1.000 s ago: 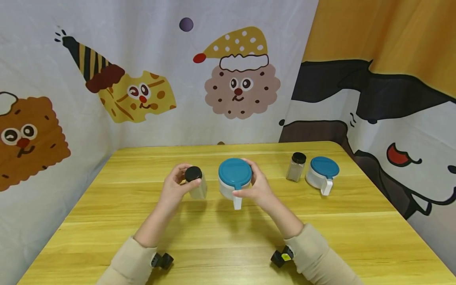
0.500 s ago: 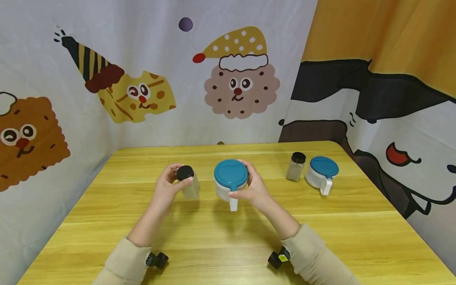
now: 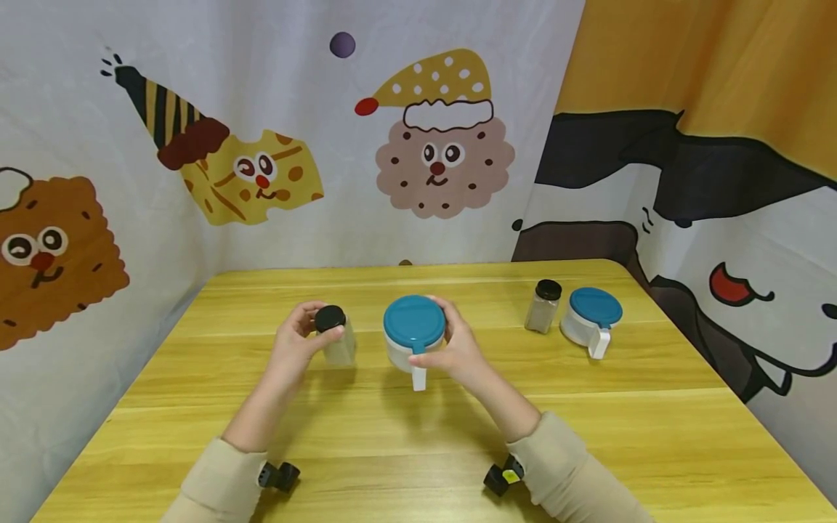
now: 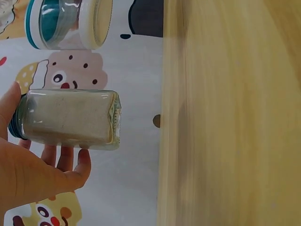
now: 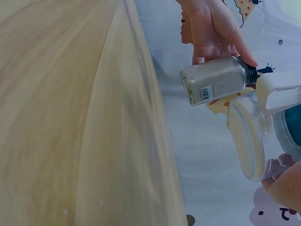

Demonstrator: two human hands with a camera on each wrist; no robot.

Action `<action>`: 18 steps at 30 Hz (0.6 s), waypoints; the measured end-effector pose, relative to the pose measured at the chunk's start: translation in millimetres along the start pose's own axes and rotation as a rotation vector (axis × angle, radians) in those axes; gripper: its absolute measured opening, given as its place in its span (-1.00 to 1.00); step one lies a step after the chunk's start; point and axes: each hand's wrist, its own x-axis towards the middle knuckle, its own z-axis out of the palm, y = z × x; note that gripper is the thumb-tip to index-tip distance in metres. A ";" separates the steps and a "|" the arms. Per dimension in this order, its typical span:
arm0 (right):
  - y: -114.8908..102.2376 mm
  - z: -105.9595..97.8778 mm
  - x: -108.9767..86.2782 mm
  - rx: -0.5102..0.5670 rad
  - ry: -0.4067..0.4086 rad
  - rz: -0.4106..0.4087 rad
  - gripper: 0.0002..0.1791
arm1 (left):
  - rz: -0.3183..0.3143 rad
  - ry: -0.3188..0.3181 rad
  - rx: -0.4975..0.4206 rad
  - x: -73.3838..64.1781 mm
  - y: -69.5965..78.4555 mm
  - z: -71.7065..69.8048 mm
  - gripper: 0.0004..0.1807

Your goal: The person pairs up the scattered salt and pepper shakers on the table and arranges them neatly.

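My left hand grips a squarish clear spice jar with a black screw lid, thumb and fingers near its top. Pale powder fills most of the jar in the left wrist view, and a barcode label shows on it in the right wrist view. To its right, my right hand holds a round clear seasoning pot by its side, with a blue lid and a white handle toward me. Both containers are raised above the table; pale contents show at the bottom of the pot.
A second black-lidded spice jar and a second blue-lidded seasoning pot stand side by side at the back right of the wooden table. A cartoon-printed curtain hangs behind the table's far edge.
Both hands have moved a little to the left, carrying the spice jar and the seasoning pot with them. The jar and pot at the back right have stayed put.
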 end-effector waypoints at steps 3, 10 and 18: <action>0.3 3.2 0.0 0.007 -0.001 0.003 0.07 | 0.001 -0.003 0.007 0.7 0.0 -2.1 -0.45; 3.4 8.5 1.8 0.012 -0.005 0.002 0.08 | 0.002 -0.017 0.014 2.0 -0.7 -6.4 -0.45; 7.8 13.3 4.2 0.007 -0.015 0.006 0.07 | 0.000 -0.021 0.028 4.0 -4.3 -10.4 -0.45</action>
